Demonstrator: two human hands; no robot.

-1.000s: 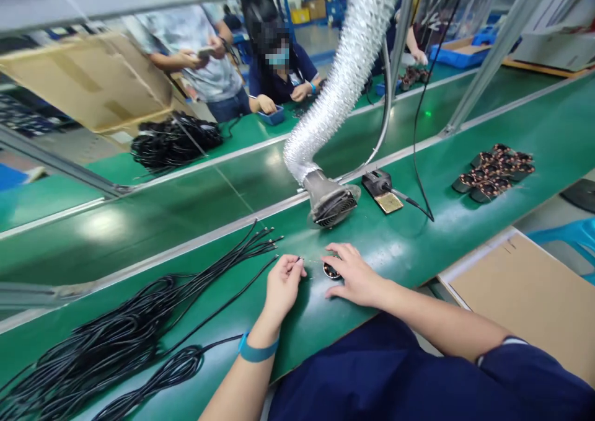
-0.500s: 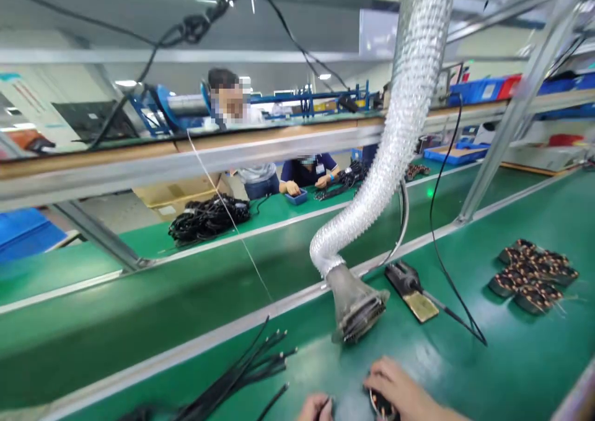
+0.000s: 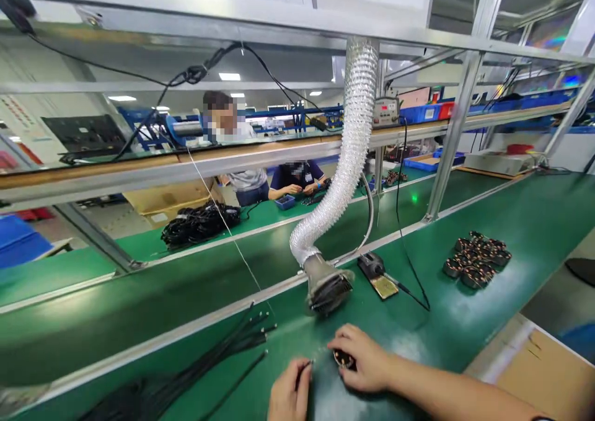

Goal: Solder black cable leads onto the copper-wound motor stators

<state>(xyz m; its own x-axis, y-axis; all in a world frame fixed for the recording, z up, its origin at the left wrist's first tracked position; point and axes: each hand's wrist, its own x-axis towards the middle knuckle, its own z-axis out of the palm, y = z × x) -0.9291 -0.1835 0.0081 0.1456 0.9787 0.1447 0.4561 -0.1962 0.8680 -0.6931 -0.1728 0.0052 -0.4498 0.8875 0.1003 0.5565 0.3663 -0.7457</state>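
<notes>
My right hand (image 3: 367, 360) is wrapped round a small round black part with copper-coloured contacts (image 3: 344, 359), just above the green bench top. To its left, my left hand (image 3: 289, 391) pinches a thin black cable (image 3: 304, 366) between thumb and fingers, its tip pointing toward the round part. A small gap separates the two. Left of my hands lies a bundle of black cables (image 3: 218, 350) with bare ends. Beyond my right hand, a soldering iron (image 3: 395, 283) rests in its stand with a yellow sponge (image 3: 385, 286).
A silver fume hose (image 3: 356, 129) hangs down to a nozzle (image 3: 328, 288) just beyond my hands. Several similar round parts (image 3: 476, 260) sit grouped at right. Thin solder wire (image 3: 232, 238) slants down at left. Two people work across the bench, near a black cable pile (image 3: 199, 224).
My view has shifted, so both hands and forearms show more fully and higher in the picture. The round part stays in my right hand; my left fingers remain pinched.
</notes>
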